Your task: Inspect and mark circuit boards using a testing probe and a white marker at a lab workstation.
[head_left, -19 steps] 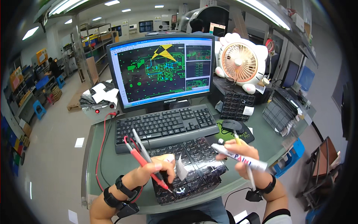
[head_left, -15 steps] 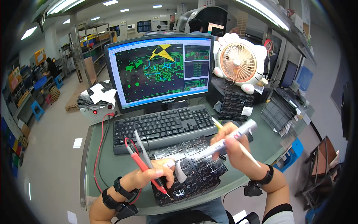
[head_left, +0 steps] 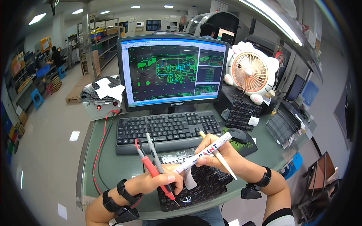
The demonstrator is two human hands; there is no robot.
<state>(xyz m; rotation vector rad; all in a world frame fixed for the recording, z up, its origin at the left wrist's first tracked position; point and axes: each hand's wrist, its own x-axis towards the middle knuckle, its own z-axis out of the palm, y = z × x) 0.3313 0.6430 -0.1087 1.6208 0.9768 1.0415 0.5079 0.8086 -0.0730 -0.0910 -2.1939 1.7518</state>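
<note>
My left hand is closed around a red test probe and a grey-and-black probe, both slanting down over a black circuit board panel. The red probe's tip is at the panel's front left, beside a white mark. Pinched in my right hand is a white paint marker, whose lower left end meets my left fingers. A thin cream-coloured stick passes through the same right hand, pointing down to the right. A pale paper strip lies on the panel by my left fingers.
Behind the panel stand a black keyboard and a monitor with a green circuit layout. A mouse sits on its pad at right. Further back are a white fan, another board panel and a box with red leads.
The marker has come left and down until its end meets my left fingers; earlier they were apart. The yellow shape on the monitor is gone. The view has shifted slightly.
</note>
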